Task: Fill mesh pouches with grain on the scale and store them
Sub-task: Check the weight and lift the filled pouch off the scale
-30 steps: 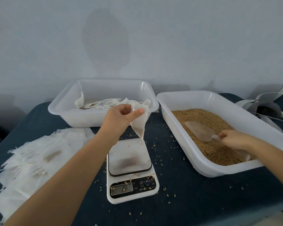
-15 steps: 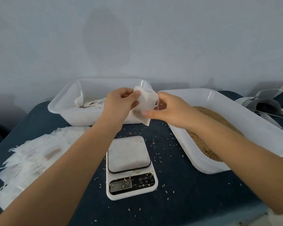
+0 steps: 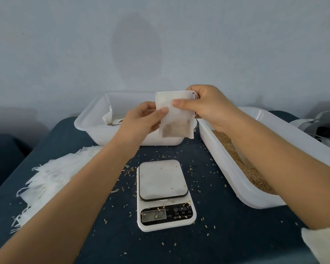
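Both hands hold one white mesh pouch (image 3: 176,119) upright in the air above the table, with brown grain showing through its lower part. My left hand (image 3: 141,121) pinches its left edge. My right hand (image 3: 202,101) grips its top right corner by the drawstring. Below them the white digital scale (image 3: 163,193) stands with nothing on its platform but a few stray grains. A white tub of brown grain (image 3: 242,168) lies to the right, partly hidden by my right forearm. Behind the pouch stands a white storage tub (image 3: 95,119) with filled pouches inside.
A pile of flat empty pouches (image 3: 51,180) lies on the dark blue cloth at the left. Loose grains are scattered around the scale. A white and dark device with cables (image 3: 320,126) sits at the far right edge. A pale wall rises behind the tubs.
My right hand left the scoop in the grain tub and came across to the pouch. Both hands have since raised the pouch and spread it flat.
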Available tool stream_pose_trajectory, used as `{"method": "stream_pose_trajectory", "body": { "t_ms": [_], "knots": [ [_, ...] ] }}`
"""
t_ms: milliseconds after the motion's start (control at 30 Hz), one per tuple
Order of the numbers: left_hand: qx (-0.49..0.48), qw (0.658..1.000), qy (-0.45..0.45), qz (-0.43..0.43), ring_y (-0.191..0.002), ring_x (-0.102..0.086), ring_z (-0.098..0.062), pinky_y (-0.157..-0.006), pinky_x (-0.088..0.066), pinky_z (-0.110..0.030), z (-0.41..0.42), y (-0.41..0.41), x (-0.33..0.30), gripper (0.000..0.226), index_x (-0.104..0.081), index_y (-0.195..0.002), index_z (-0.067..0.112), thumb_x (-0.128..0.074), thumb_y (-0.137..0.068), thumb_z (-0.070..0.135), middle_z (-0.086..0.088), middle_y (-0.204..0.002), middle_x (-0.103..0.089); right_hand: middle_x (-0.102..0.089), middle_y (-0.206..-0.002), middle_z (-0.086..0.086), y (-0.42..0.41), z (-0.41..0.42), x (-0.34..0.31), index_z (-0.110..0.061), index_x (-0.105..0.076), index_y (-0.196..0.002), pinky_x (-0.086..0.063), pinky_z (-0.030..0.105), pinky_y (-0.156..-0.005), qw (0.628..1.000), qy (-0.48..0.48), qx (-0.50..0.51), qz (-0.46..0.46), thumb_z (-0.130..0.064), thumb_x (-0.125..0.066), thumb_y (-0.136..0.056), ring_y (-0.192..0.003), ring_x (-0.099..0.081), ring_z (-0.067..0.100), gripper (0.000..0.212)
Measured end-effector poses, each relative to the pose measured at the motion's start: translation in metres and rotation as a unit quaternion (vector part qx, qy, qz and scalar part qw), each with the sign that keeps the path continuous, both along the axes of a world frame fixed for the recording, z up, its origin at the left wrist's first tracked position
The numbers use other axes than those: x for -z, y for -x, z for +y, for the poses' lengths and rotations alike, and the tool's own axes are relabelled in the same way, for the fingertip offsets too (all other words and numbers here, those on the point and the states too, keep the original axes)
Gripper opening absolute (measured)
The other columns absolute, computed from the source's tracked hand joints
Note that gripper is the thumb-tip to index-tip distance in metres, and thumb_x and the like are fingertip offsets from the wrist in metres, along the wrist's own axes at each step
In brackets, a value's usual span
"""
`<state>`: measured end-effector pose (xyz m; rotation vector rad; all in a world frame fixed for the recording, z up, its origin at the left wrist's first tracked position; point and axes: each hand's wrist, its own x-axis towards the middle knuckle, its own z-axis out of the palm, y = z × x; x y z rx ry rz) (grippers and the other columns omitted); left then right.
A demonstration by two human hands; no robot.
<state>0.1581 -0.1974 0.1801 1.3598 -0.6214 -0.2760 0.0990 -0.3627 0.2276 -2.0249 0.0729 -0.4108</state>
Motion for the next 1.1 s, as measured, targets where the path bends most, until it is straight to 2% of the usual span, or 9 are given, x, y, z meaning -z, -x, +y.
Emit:
{"method": "stream_pose_trajectory", "body": {
  "t_ms": [100,200,367,433,500,633,767,900,1100],
  "knots": [
    [0.052,0.999,0.006,0.007,-0.097,-0.067,-0.017,-0.083,-0.054,-0.029,0.001,0.0,0.01,0.034,-0.066,-0.105,0.014,-0.069,-0.074,0.028,-0.002,-0.101,-0.071,-0.059,-0.06,-0.012,-0.002,0.003,-0.009,-0.022,-0.06,-0.066,-0.049,0.028,-0.06,0.999,0.051,-0.015,0.009,-0.027,-0.08,-0.074,-0.062,-0.058,0.008,0.022],
    [0.063,0.997,0.035,0.038,-0.094,-0.068,-0.017,-0.076,-0.054,-0.026,0.0,0.002,0.016,0.024,-0.071,-0.097,0.017,-0.066,-0.076,0.028,-0.003,-0.1,-0.072,-0.053,-0.052,-0.015,-0.004,0.011,-0.015,-0.023,-0.058,-0.062,-0.041,0.015,-0.048,0.994,0.103,-0.022,-0.004,-0.027,-0.079,-0.075,-0.051,-0.051,0.001,0.025],
    [0.06,0.98,0.132,0.137,-0.094,-0.067,-0.016,-0.07,-0.055,-0.027,0.002,0.0,0.027,0.02,-0.071,-0.098,0.013,-0.062,-0.081,0.02,-0.004,-0.101,-0.072,-0.063,-0.071,-0.002,-0.007,0.01,-0.006,-0.008,-0.068,-0.083,-0.051,0.024,-0.063,0.989,0.136,-0.033,0.046,-0.033,-0.074,-0.08,-0.065,-0.06,0.009,0.026],
    [0.05,0.972,0.159,0.165,-0.096,-0.067,-0.017,-0.071,-0.055,-0.028,0.004,-0.002,0.032,0.021,-0.069,-0.102,0.01,-0.059,-0.084,0.018,-0.006,-0.104,-0.071,-0.065,-0.072,0.002,-0.008,0.004,0.001,0.002,-0.067,-0.089,-0.051,0.018,-0.061,0.991,0.116,-0.039,0.05,-0.026,-0.073,-0.082,-0.062,-0.062,0.002,0.029],
    [0.044,0.971,0.145,0.186,-0.093,-0.067,-0.017,-0.07,-0.056,-0.029,0.004,-0.001,0.039,0.019,-0.067,-0.103,0.009,-0.055,-0.089,0.014,-0.007,-0.103,-0.071,-0.066,-0.067,0.001,-0.007,0.002,0.012,0.007,-0.066,-0.091,-0.046,0.009,-0.053,0.99,0.123,-0.039,0.066,-0.021,-0.072,-0.083,-0.056,-0.06,-0.003,0.03],
    [0.04,0.969,0.101,0.224,-0.091,-0.067,-0.018,-0.072,-0.056,-0.029,0.004,-0.002,0.054,0.016,-0.068,-0.1,0.01,-0.055,-0.092,0.014,-0.007,-0.1,-0.071,-0.062,-0.054,-0.014,-0.008,0.001,0.025,-0.005,-0.069,-0.079,-0.041,0.006,-0.051,0.991,0.112,-0.033,0.064,-0.023,-0.073,-0.082,-0.054,-0.06,-0.005,0.019],
    [0.061,0.973,0.092,0.203,-0.099,-0.067,-0.023,-0.074,-0.055,-0.03,0.008,-0.004,0.059,0.032,-0.065,-0.112,0.008,-0.064,-0.082,0.019,-0.009,-0.11,-0.069,-0.062,-0.052,-0.015,-0.007,-0.001,0.028,-0.015,-0.068,-0.071,-0.041,0.006,-0.051,0.992,0.098,-0.038,0.067,-0.023,-0.073,-0.082,-0.053,-0.058,-0.005,0.015],
    [0.067,0.986,0.03,0.147,-0.108,-0.063,-0.025,-0.085,-0.054,-0.039,0.007,-0.002,0.061,0.056,-0.061,-0.119,0.011,-0.075,-0.067,0.024,-0.008,-0.115,-0.067,-0.062,-0.057,-0.014,-0.007,-0.001,0.034,-0.018,-0.068,-0.073,-0.043,0.008,-0.055,0.992,0.093,-0.043,0.079,-0.03,-0.074,-0.08,-0.056,-0.058,-0.004,0.015],
    [0.028,0.991,-0.008,0.134,-0.102,-0.066,-0.025,-0.092,-0.051,-0.046,0.007,-0.004,0.065,0.042,-0.068,-0.105,0.01,-0.073,-0.067,0.026,-0.008,-0.106,-0.071,-0.065,-0.073,-0.01,-0.005,0.001,0.052,-0.012,-0.071,-0.087,-0.048,0.011,-0.058,0.996,0.01,-0.022,0.09,-0.029,-0.07,-0.084,-0.061,-0.059,-0.006,0.017]
  ]
}}
